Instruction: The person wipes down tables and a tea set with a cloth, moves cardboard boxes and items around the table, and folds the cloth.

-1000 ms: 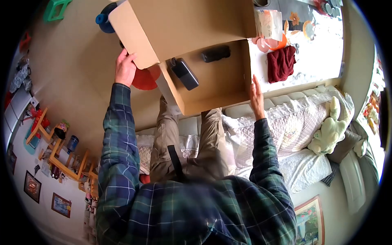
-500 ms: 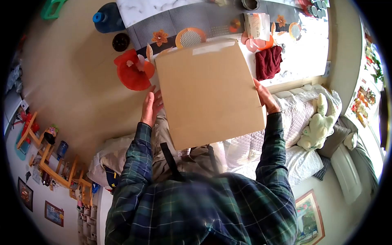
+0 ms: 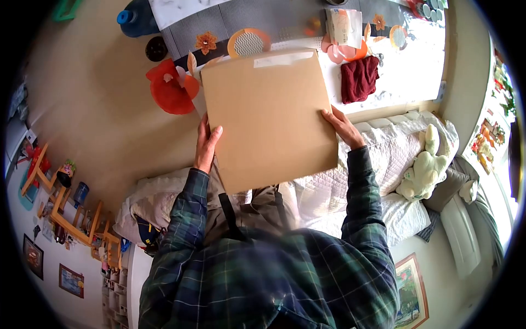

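Note:
A brown cardboard box [image 3: 271, 118] with a strip of clear or whitish tape [image 3: 283, 59] along its far edge is in front of me, its near end over my lap. My left hand [image 3: 207, 143] grips the box's left side, thumb on the top face. On the opposite side my right hand [image 3: 342, 127] holds the right edge, its thumb also on top. The fingers under and behind the sides are partly hidden. The box's far end overlaps the near edge of the table [image 3: 394, 90].
A folded dark red cloth [image 3: 359, 79] and a white packet [image 3: 344, 27] lie on the table, right of the box. A red stool [image 3: 169, 90] and a large blue water bottle [image 3: 137, 19] stand left. I sit on a sofa [image 3: 323, 200] with a white plush toy [image 3: 424, 167].
The box has shifted slightly left and its near end has come up a little. Both thumbs now rest on its top face; the left hand has closed onto the side.

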